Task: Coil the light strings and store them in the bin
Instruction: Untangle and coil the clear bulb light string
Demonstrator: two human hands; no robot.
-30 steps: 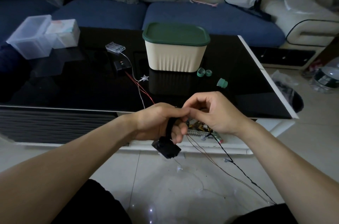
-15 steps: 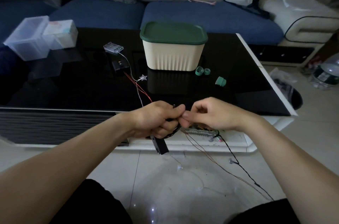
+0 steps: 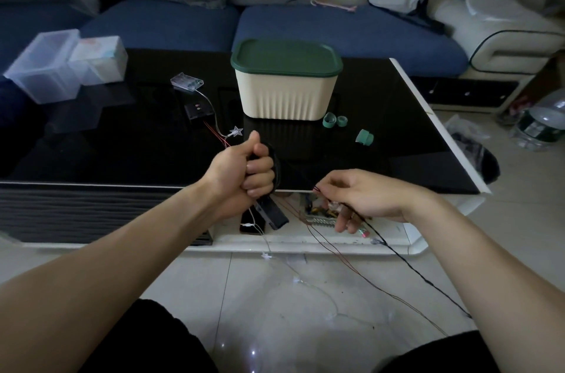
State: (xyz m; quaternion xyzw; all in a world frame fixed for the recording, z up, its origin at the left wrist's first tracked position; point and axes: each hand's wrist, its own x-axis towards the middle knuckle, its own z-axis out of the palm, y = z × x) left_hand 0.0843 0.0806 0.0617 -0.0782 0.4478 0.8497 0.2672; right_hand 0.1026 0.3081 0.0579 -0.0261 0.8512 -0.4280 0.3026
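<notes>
Over table (image 3: pixel 122 158) edge: left hand (image 3: pixel 244 171) fisted round black coil (image 3: pixel 276 164), thumb up; right hand (image 3: pixel 360 198) pinching wire (image 3: pixel 412 268) in curled fingers. Behind, lidded bin (image 3: pixel 286 94).

The room is dim, with soft light from the right. The glossy black table (image 3: pixel 382 140) mirrors the bin (image 3: pixel 286 91). Edges bend and blur away from the bin.

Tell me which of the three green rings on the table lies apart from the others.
The green ring nearest the table's right edge; the other two sit together beside the bin.
</notes>
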